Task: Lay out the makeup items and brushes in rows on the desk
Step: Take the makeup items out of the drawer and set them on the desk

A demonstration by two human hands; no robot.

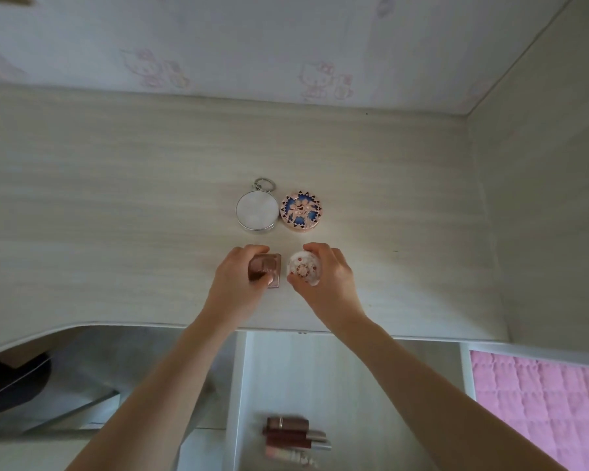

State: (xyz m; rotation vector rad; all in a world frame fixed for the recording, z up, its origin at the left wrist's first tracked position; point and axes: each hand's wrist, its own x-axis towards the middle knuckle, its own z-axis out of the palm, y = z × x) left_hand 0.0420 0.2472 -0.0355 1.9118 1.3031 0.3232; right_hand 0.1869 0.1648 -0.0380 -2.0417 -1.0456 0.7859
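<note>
On the pale wood-grain bench (116, 198) four makeup items stand in two rows of two. In the far row a round silver compact (256, 210) with a key ring at its far edge stands just left of a round pink compact (300, 210) with a blue flower pattern; the two are touching or nearly so. In the near row the left hand (240, 277) grasps a square rose-gold compact (266, 270), fingers curled round its left and near sides. The right hand (323, 275) grasps a round white compact (303, 268) with red dots, fingers curled round it. Nearer, below the bench edge, an open drawer (354, 385) holds several lipsticks and lip-gloss tubes (295, 436) lying side by side, blurred. A pink quilt (541, 402) shows at near right.
</note>
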